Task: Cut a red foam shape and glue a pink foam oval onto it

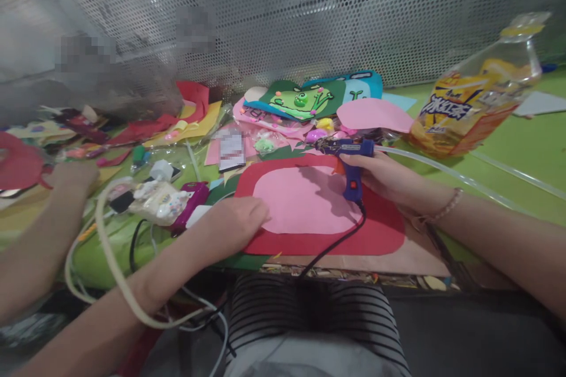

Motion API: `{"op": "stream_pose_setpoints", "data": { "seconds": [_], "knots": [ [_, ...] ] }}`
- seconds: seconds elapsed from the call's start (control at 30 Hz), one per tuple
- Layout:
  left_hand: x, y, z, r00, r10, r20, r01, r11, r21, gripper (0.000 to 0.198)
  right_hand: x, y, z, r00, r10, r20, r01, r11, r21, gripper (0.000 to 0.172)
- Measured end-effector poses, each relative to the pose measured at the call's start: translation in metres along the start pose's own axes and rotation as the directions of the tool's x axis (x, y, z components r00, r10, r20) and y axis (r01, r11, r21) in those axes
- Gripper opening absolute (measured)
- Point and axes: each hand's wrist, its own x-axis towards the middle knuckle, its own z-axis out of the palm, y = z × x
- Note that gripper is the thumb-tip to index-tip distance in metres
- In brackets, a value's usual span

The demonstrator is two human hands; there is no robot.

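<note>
A perforated metal panel backs the green tabletop you are working at. Far to the left of your left hand, a co-worker's hand rests by a red paper ring. Between that hand and yours lies a cluster with a white plug and a looped cream cable. Your left hand rests with curled fingers at the left edge of the pink rounded sheet; the fingertips are blurred, so you cannot tell from here whether they pinch the edge or only press it. The pink sheet lies flat, just right of that hand, on the larger red rounded sheet. Beyond both hands sits a green-and-blue decorated cutout. Your right hand is wrapped around the blue hot-glue gun, held over the sheets' right side, its nozzle pointing left. A translucent glue stick trails from its rear, and beyond your right forearm leans a plastic drink bottle. This looks like a gluing step; the next move seems to call for a steady left hand and a well-aimed nozzle.
</note>
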Motion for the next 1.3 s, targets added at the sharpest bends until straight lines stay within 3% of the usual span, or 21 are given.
{"op": "stream_pose_setpoints", "data": {
  "seconds": [0.07, 0.13, 0.27, 0.37, 0.47, 0.53, 0.63, 0.73, 0.8, 0.83, 0.9, 1.07, 1.3],
  "knots": [
    [-0.004, -0.015, -0.005, 0.995, -0.080, -0.058, 0.085, 0.992, 0.095, 0.031, 0.000, 0.000, 0.000, 1.000, -0.001, -0.002, 0.001, 1.000, -0.005, 0.006],
    [-0.007, -0.029, -0.009, 0.965, -0.235, -0.121, 0.250, 0.958, 0.139, 0.029, 0.000, 0.000, 0.000, 1.000, -0.002, 0.000, 0.002, 1.000, -0.013, 0.006],
    [-0.006, -0.046, -0.016, 0.818, -0.547, -0.177, 0.574, 0.788, 0.220, 0.029, 0.000, 0.001, -0.001, 1.000, -0.005, 0.013, 0.005, 1.000, -0.020, 0.006],
    [-0.005, -0.051, -0.021, 0.724, -0.658, -0.208, 0.690, 0.693, 0.208, 0.031, 0.001, 0.002, -0.001, 1.000, -0.009, 0.015, 0.009, 1.000, -0.013, 0.006],
    [-0.005, -0.056, -0.024, 0.684, -0.689, -0.240, 0.728, 0.667, 0.160, 0.030, 0.002, 0.002, -0.002, 1.000, -0.006, 0.016, 0.007, 1.000, -0.011, 0.005],
    [-0.004, -0.059, -0.026, 0.693, -0.676, -0.251, 0.715, 0.688, 0.124, 0.028, 0.002, 0.001, -0.002, 1.000, -0.006, 0.020, 0.007, 1.000, -0.012, 0.005],
    [-0.001, -0.058, -0.022, 0.784, -0.585, -0.208, 0.598, 0.801, 0.000, 0.022, 0.001, 0.001, -0.002, 1.000, -0.009, 0.024, 0.010, 1.000, -0.020, 0.005],
    [0.002, -0.044, -0.014, 0.924, -0.383, -0.028, 0.373, 0.913, -0.167, 0.022, 0.000, 0.002, -0.002, 0.999, -0.017, 0.035, 0.017, 1.000, -0.018, 0.005],
    [0.002, -0.028, -0.009, 0.984, -0.149, 0.098, 0.167, 0.961, -0.221, 0.028, 0.000, 0.002, -0.003, 0.999, -0.016, 0.051, 0.016, 1.000, -0.010, 0.004],
    [0.001, -0.019, -0.006, 0.988, -0.055, 0.144, 0.087, 0.970, -0.225, 0.030, 0.000, 0.002, -0.003, 0.998, -0.013, 0.057, 0.014, 1.000, -0.006, 0.004],
    [-0.002, -0.005, -0.002, 0.987, 0.008, 0.158, 0.021, 0.983, -0.182, 0.030, 0.000, 0.002, -0.003, 0.998, -0.014, 0.059, 0.014, 1.000, -0.001, 0.006],
    [-0.008, 0.011, 0.004, 0.992, 0.007, 0.129, 0.000, 0.999, -0.050, 0.021, -0.002, 0.000, -0.001, 1.000, 0.008, 0.026, -0.008, 1.000, -0.007, 0.005],
    [-0.006, 0.009, 0.004, 0.986, 0.019, 0.168, -0.005, 0.996, -0.085, 0.016, -0.001, 0.000, 0.001, 1.000, -0.001, 0.004, 0.001, 1.000, -0.019, 0.007]
  ]
}}
